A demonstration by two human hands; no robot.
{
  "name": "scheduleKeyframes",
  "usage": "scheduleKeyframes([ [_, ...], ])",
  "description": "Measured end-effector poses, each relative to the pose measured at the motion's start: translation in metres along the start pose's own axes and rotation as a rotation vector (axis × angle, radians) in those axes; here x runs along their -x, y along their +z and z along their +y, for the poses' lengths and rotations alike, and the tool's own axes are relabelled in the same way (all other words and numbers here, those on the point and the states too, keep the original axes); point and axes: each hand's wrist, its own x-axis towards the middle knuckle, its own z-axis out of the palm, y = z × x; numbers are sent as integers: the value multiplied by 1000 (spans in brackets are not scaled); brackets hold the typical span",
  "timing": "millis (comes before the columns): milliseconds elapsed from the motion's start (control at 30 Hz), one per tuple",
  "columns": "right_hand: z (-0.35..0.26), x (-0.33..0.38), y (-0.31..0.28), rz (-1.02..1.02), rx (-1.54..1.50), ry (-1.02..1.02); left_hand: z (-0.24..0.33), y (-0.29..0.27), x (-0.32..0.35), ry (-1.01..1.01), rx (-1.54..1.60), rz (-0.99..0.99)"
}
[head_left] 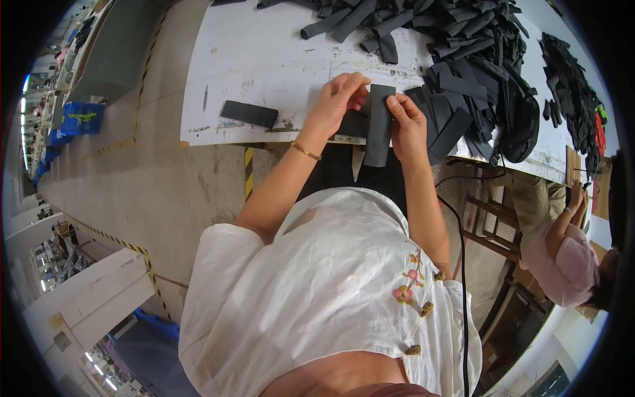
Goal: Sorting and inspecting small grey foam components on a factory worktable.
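A flat black fabric strip (378, 129) hangs upright over the table's front edge, in front of my body. My right hand (409, 126) pinches its upper right edge, thumb on the near face. My left hand (336, 106) is beside the strip's upper left edge, thumb and fingers drawn together; whether anything is between them is hidden. Another dark piece (354, 124) lies on the table between my left hand and the strip, partly covered. Farther left, a single black strip (249, 114) rests flat near the table edge.
The white, marked table (278, 66) bears a large heap of black strips (463, 40) at the back right, with loosely stacked flat strips (453, 109) by my right hand. A black cable (461, 264) hangs at my right. Another person (562, 258) works farther right. A blue bin (83, 119) stands left.
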Motion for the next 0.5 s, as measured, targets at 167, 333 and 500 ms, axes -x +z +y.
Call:
scheduleKeyframes([
  [167,6,2,-1,-3,68,16,4,-3,-7,132,-430,-35],
  [333,11,-1,1,60,43,-37,0,0,-5,76,-317,38],
  [500,12,-3,-3,111,100,-46,-5,-10,18,-34,-606,-7],
])
